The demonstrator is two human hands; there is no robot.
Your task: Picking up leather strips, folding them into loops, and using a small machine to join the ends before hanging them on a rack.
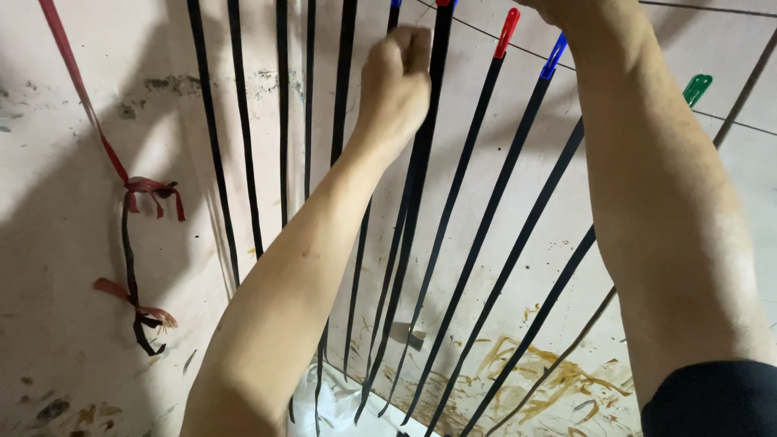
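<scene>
Several long black strips (477,235) hang down in front of a stained pale wall, some clipped at the top by red (507,29), blue (554,55) and green clothes pegs (696,87) on a thin line. My left hand (395,77) is raised with its fingers closed, pinching one black strip (417,186) near its top. My right forearm (655,202) reaches up at the right. Only the base of my right hand (558,6) shows at the top edge; its fingers are out of the frame.
A red ribbon (85,105) runs down the wall at left and is knotted to a short black strip (129,251). Brown stains mark the lower wall (558,380). Something white (332,405) lies at the bottom centre.
</scene>
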